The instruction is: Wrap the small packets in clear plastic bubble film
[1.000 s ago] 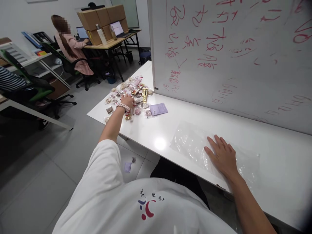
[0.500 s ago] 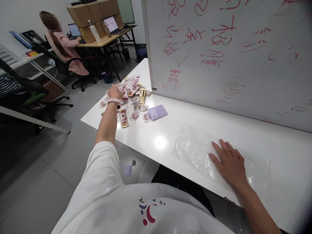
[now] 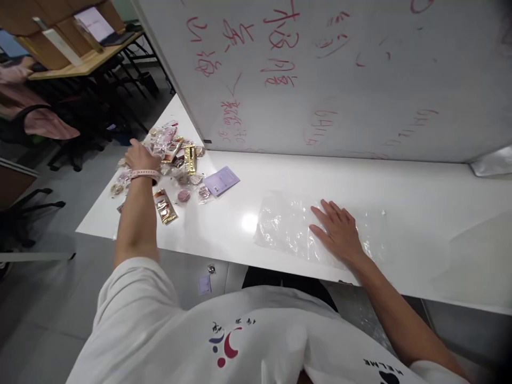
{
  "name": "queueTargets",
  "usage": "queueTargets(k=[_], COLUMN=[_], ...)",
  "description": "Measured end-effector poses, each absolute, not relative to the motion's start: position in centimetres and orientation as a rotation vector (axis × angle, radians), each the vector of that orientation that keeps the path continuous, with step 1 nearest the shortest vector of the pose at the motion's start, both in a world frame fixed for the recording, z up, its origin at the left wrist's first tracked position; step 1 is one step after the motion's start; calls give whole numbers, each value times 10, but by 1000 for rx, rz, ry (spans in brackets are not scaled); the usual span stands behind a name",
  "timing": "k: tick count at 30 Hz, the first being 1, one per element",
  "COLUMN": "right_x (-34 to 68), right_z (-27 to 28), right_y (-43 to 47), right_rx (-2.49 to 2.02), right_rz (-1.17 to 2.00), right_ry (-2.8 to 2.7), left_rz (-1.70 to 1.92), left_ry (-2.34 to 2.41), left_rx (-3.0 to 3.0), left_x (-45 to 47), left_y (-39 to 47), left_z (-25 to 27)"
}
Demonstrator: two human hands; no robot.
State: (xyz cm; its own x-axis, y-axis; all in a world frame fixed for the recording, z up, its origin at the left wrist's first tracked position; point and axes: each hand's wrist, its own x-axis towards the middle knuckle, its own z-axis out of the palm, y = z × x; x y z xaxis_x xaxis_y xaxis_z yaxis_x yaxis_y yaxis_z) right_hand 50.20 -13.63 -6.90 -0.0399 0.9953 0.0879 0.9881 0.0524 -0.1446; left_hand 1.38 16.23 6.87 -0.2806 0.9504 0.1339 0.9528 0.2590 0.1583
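My left hand (image 3: pixel 141 158), with a pink watch band on the wrist, reaches to the near left side of a pile of small wrapped packets (image 3: pixel 170 146). Its fingers bend down among them; the fingertips are hidden, so any grip cannot be made out. Beside this pile lie a gold-and-red packet (image 3: pixel 165 206), a round pink item in clear wrap (image 3: pixel 183 196) and a flat purple packet (image 3: pixel 222 181). My right hand (image 3: pixel 338 232) rests flat, fingers spread, on a large clear plastic bag (image 3: pixel 286 218) lying on the white table (image 3: pixel 216 234).
A whiteboard (image 3: pixel 352 122) with red writing stands along the table's far edge. On the floor below lie a small purple packet (image 3: pixel 204 285) and a small wrapped round item (image 3: pixel 212 269). At the upper left, a seated person's pink sleeve (image 3: pixel 16 73) shows by a desk (image 3: pixel 94 61).
The view has swung to the right, so the pile and both hands sit further left in the picture. My left hand stays at the pile; my right hand still lies on the bag.
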Motion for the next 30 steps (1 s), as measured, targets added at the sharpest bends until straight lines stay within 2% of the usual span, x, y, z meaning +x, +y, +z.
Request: queueTargets(k=[2,6,9,12,15,19,25,30], right_x=[501,505,521,543,557,550,537,537], right_z=[-69,-67,-63,-58,-56,-65,-81,-69], right_y=[-136,-132,-133,-148,-175,-207,-207,-213], right_rx=[-2045,-1884,-1654,-1628,-1693,-1650,-1656,-1640], right_rz=[83,244,455,539,380,253,216,197], right_ry=[-2146,-2188,-2132,-1841,-1652,-1738,-1758,-1682], left_rz=[-239,-90,171,259,192,-37,-275,-369], left_ry=[-2323,-1629,-961,-463,-440,-771,-824,-910], left_rx=[-1894,-2590,-3135,-3271,-3286,-3367,-3381,-3330], left_x=[47,160,255,322,345,332,333,345], left_y=[138,57,-19,-76,-98,-97,-101,-116], left_z=[88,105,83,43,11,-10,-24,-23])
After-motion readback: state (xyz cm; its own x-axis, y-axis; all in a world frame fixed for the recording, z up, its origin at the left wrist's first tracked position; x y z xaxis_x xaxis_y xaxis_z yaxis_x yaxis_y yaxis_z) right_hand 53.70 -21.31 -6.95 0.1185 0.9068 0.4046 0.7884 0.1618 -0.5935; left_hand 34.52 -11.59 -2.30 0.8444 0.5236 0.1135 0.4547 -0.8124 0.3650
